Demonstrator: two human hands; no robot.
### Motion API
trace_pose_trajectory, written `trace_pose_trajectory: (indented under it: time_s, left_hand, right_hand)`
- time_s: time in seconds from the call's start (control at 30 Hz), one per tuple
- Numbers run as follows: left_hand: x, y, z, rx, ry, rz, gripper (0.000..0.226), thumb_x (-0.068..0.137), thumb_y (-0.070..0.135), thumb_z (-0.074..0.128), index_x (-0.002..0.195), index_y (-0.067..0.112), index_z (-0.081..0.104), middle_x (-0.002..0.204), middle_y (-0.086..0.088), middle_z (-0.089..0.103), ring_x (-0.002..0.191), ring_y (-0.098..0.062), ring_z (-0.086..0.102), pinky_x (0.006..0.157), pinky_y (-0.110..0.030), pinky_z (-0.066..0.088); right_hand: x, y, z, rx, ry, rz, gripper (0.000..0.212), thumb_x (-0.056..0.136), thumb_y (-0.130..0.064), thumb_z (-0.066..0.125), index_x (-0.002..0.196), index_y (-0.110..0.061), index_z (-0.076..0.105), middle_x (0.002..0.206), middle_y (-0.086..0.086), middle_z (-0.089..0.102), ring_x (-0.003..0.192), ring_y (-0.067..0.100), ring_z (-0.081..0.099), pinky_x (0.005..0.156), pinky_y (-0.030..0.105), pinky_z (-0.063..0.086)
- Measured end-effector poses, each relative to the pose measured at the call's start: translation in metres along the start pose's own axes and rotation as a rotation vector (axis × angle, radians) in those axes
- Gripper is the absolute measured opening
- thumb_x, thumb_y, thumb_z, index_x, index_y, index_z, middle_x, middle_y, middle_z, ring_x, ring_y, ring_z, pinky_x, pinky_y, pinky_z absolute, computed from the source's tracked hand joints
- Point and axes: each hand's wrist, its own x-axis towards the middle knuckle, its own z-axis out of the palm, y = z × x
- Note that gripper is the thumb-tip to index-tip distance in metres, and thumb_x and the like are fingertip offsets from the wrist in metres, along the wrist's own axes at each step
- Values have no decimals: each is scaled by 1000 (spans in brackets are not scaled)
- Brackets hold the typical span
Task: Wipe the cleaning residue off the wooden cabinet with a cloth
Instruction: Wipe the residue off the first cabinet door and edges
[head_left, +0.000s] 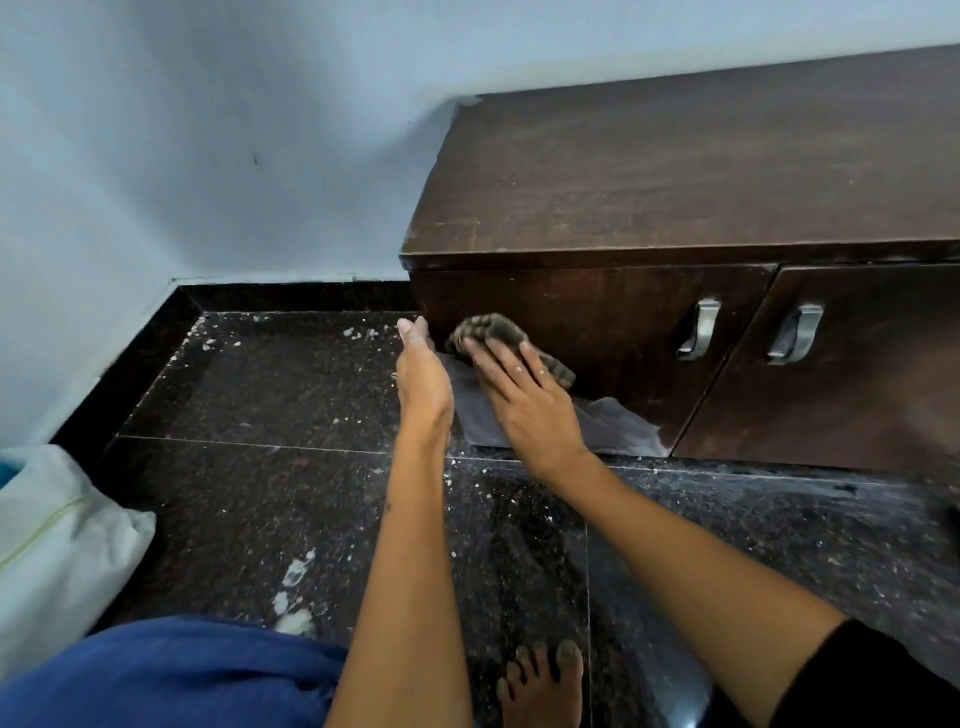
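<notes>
Pressing flat with straight fingers, the right hand (524, 400) pushes the dark cloth (498, 338) against the left door of the wooden cabinet (597, 332), low down, to rub off the pale smear (618, 426). The left hand (422, 374) is open beside the corner, probably for balance.

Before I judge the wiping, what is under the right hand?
Under the right hand a dark striped cloth is pressed flat against the wooden cabinet door. The door surface behind the cloth is covered, so any residue there cannot be seen.
</notes>
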Motion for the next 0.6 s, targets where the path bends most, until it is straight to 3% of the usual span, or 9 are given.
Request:
trace_pose_trajectory:
  time_s: [0.03,0.1,0.2,0.3,0.37,0.47,0.53,0.6]
  left_hand:
    - [3,60,-23,-57,17,125,55,102,37,6,146,14,30,155,-7,23,144,-19,17,113,-27,7]
    - [0,93,-51,-335,106,175,59,101,40,4,144,12,33,153,-4,29,142,-15,23,106,-19,13]
    - [-2,101,-52,-399,109,244,60,100,43,5,146,13,30,153,-3,29,141,-13,25,104,-19,16]
    - [-6,97,-52,-362,133,271,58,100,43,6,146,14,27,154,-1,27,142,-12,22,113,-25,15]
    - [-5,95,-54,-349,145,249,58,100,43,7,146,14,27,154,-1,26,142,-12,21,114,-26,14]
    - [-8,94,-57,-394,128,258,58,101,41,7,145,10,28,153,-5,29,141,-16,26,110,-22,18]
    - [-10,99,-60,-432,110,258,59,101,39,7,145,7,28,152,-7,30,140,-17,28,108,-21,19]
    - [-10,99,-60,-440,102,252,60,101,40,6,144,7,30,152,-7,30,140,-17,28,110,-23,18]
  right_hand:
    - [-6,1,3,-27,-117,-71,53,93,-17,40,144,-14,30,154,-5,28,141,16,28,116,37,18]
    - [-14,3,5,-50,-253,-91,57,94,-20,39,147,-16,18,157,-6,18,144,15,18,117,37,10]
    - [-11,-3,3,-55,-94,55,52,89,-16,32,138,-15,47,149,-5,38,136,14,38,113,35,29]
    - [7,-12,-1,22,89,143,52,89,-11,32,139,-5,44,149,2,38,136,20,39,113,39,28]
    - [13,-14,2,42,114,86,51,89,-13,36,139,-6,44,151,2,36,137,20,38,113,40,25]
    - [3,-8,10,12,-53,-69,61,85,-20,60,140,-12,35,151,-3,34,138,16,35,114,38,24]
    - [-9,-3,13,-68,-197,-138,66,89,-23,57,143,-17,21,155,-7,20,143,13,22,117,37,15]
    - [-13,-3,12,-121,-205,-90,57,91,-19,45,145,-19,27,155,-9,18,143,14,21,117,37,13]
